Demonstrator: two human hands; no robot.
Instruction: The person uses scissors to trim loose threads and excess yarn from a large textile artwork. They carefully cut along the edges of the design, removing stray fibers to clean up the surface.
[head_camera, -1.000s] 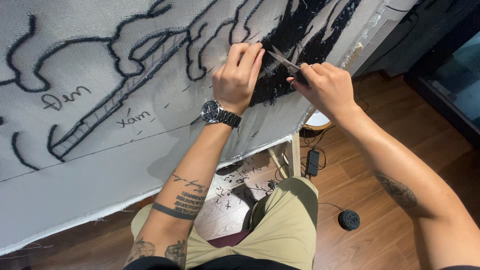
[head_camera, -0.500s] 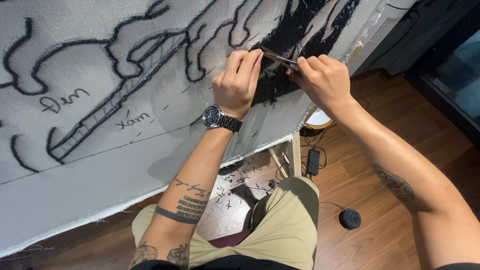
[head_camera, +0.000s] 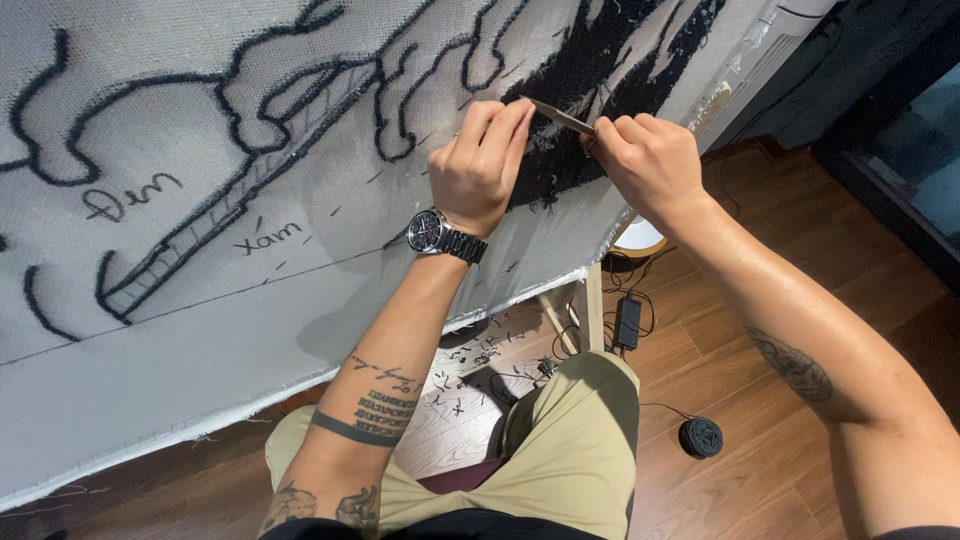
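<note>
On the stretched grey tufting cloth (head_camera: 180, 330), near its upper right part, both hands are placed close together. The cloth is a coarse woven fabric, and thick black yarn outlines (head_camera: 300, 90) are tufted into it as curved, loop-like shapes. A dense, fuzzy black yarn patch (head_camera: 580, 70) is seen just above the hands. The left hand (head_camera: 478, 168) is closed into a loose fist, and its fingertips (head_camera: 515, 112) are pinched on the cloth at the edge of the black patch. The right hand (head_camera: 645, 160) is closed around small scissors (head_camera: 558, 116), whose thin metal blades point left and touch the yarn beside the left fingertips; how far the blades are open cannot be told. A metal wristwatch (head_camera: 440, 235) with a dark dial is worn on the left wrist. Below, short yarn clippings (head_camera: 470, 360) are scattered on the wooden floor (head_camera: 760, 460), and a round dark yarn ball (head_camera: 701, 437) lies near the beige trousers (head_camera: 575, 450).
</note>
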